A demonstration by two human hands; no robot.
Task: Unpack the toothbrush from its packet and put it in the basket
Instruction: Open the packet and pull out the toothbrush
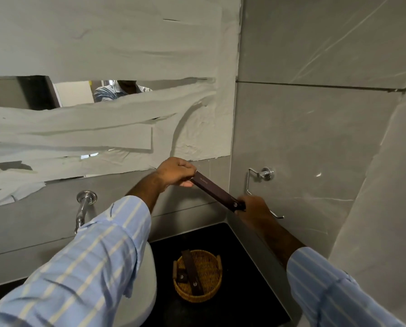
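A long dark brown toothbrush packet (217,191) is held up in front of the grey wall, slanting down to the right. My left hand (176,172) pinches its upper end and my right hand (256,207) grips its lower end. The toothbrush itself is hidden inside. Below, on the black counter, stands a round wicker basket (210,292) with two more dark packets (192,272) lying in it.
A white basin (147,289) sits left of the basket under a chrome tap (82,208). An empty chrome roll holder (259,182) sticks out of the right wall, just behind my right hand. The mirror above is covered with paper strips.
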